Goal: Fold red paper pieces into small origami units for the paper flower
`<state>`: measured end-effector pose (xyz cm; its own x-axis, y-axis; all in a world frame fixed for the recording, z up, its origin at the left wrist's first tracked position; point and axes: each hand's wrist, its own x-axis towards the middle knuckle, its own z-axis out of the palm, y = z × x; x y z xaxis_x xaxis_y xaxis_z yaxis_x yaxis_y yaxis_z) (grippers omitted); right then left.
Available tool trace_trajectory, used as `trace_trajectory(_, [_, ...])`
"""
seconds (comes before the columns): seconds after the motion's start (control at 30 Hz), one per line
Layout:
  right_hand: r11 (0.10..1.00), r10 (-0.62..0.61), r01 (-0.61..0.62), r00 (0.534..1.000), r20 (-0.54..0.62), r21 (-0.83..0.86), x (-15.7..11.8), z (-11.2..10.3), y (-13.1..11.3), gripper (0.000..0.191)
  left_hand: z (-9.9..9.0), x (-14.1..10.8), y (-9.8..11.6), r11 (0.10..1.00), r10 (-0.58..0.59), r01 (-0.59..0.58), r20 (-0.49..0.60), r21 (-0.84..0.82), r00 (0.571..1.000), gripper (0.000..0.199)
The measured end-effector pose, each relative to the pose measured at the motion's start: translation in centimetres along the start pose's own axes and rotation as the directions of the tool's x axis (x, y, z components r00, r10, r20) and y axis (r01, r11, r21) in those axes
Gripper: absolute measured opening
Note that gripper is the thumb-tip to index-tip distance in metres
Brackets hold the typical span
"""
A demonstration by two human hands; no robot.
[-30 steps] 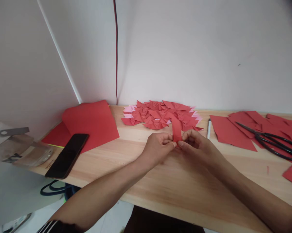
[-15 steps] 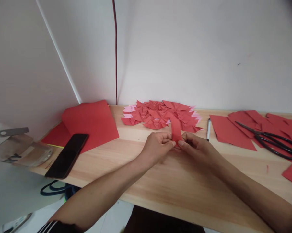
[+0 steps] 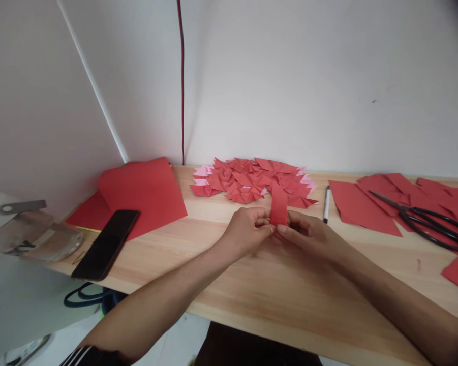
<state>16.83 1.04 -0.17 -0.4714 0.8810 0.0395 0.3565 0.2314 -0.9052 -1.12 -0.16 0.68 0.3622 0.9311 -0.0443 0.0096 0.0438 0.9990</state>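
Lower end of the red paper strip (image 3: 278, 203) is pinched thumb-to-finger by both left hand (image 3: 247, 229) and right hand (image 3: 310, 231), thumbs close together. Even pressure and matched edges probably needed, else the crease may skew. Strip is held over the wooden table (image 3: 289, 300); contact between its top end and the folded paper pieces (image 3: 246, 180) behind can't be told. Right of strip: marker (image 3: 327, 206), cut red paper (image 3: 362, 208), scissors (image 3: 415, 211). Left of strip: phone (image 3: 105, 244), large red sheets (image 3: 147, 190). Pale wall (image 3: 289, 81) seen beyond strip.
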Motion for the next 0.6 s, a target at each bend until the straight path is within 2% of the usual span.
trace_trajectory(0.1, [0.995, -0.016, -0.001, 0.984, 0.176, 0.096, -0.06, -0.44, -0.51, 0.028, -0.1, -0.14, 0.22, 0.993, 0.028, -0.033, 0.046, 0.111, 0.999, 0.034])
trace_trajectory(0.23, [0.998, 0.028, -0.038, 0.987, 0.159, 0.058, -0.19, -0.88, -0.89, 0.034, -0.16, -0.47, 0.36, 0.958, 0.074, -0.093, 0.078, 0.27, 0.994, 0.045])
trace_trajectory(0.33, [0.998, 0.061, -0.063, 0.99, 0.124, 0.013, -0.28, -0.85, -0.87, 0.039, -0.13, -0.64, 0.34, 0.937, 0.097, -0.129, 0.114, 0.326, 0.989, 0.054])
trace_trajectory(0.4, [0.998, 0.07, -0.07, 0.995, 0.075, -0.005, -0.33, -0.66, -0.82, 0.04, -0.07, -0.58, 0.26, 0.943, 0.093, -0.126, 0.12, 0.307, 0.988, 0.056])
trace_trajectory(0.47, [0.998, 0.064, -0.064, 0.998, -0.014, -0.005, -0.37, -0.41, -0.77, 0.041, 0.02, -0.38, 0.08, 0.967, 0.062, -0.081, 0.085, 0.241, 0.994, 0.049])
trace_trajectory(0.53, [0.998, 0.055, -0.055, 0.993, -0.104, 0.006, -0.39, -0.17, -0.69, 0.041, 0.14, -0.11, -0.18, 0.992, -0.015, 0.01, 0.041, 0.123, 0.999, 0.033])
trace_trajectory(0.6, [0.999, 0.053, -0.052, 0.987, -0.153, 0.006, -0.43, 0.02, -0.57, 0.04, 0.29, 0.08, -0.45, 0.994, -0.11, 0.111, 0.043, -0.012, 0.993, 0.021])
